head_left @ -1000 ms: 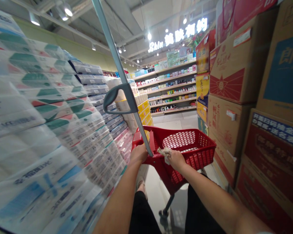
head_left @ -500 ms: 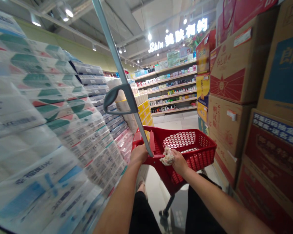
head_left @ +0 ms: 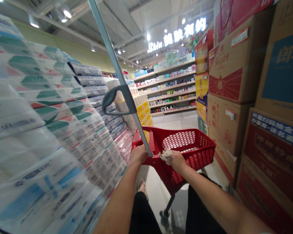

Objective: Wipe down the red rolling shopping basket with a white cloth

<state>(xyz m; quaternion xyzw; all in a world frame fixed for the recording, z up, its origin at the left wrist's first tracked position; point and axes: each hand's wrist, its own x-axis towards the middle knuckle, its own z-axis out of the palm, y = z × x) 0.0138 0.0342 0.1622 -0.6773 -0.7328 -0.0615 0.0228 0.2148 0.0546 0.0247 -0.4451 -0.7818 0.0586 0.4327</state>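
A red plastic shopping cart (head_left: 166, 175) with a perforated basket stands right in front of me. My left hand (head_left: 138, 154) is closed around the near left edge of the cart, beside the foot of a grey metal pole (head_left: 117, 63). That pole rises to the upper left and carries a grey looped handle (head_left: 119, 99). In my right hand (head_left: 178, 162) is a crumpled whitish cloth (head_left: 166, 156), pressed on the cart's near rim. The fingertips of both hands are partly hidden.
Packs of tissue paper (head_left: 63, 130) are stacked high on my left. Cardboard cartons (head_left: 230, 65) rise close on the right. Shelves of small goods (head_left: 171, 86) stand ahead, under a lit sign (head_left: 177, 35). A cart wheel (head_left: 164, 214) is near my feet.
My right hand has moved slightly left along the cart's rim with the cloth, which has changed shape. My left hand keeps its place, and the view has shifted a little.
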